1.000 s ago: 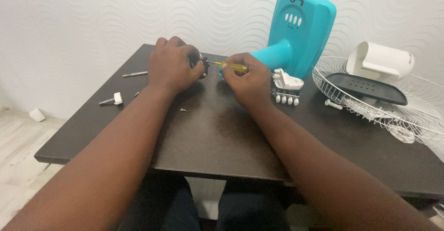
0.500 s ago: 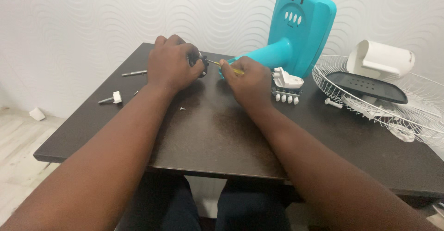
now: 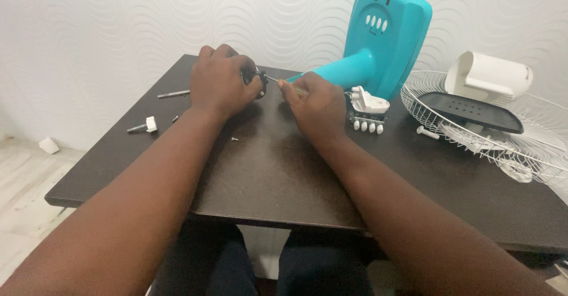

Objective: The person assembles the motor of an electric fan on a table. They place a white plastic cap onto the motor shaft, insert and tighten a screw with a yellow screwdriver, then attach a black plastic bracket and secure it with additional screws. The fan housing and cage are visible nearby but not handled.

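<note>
Mid-screwing at upper centre: left hand (image 3: pixel 220 83) clenched round small dark part (image 3: pixel 258 78), right hand (image 3: pixel 313 103) grasping screwdriver (image 3: pixel 283 83); next, probably steady turning.

Both forearms are bare from the bottom of the frame up to the wrists, with no sleeves, watch or bracelets showing. The left hand (image 3: pixel 220 84) and right hand (image 3: pixel 315 105) wear no gloves or rings (as far as the backs show). Below, the legs are in dark trousers (image 3: pixel 260 266).
</note>
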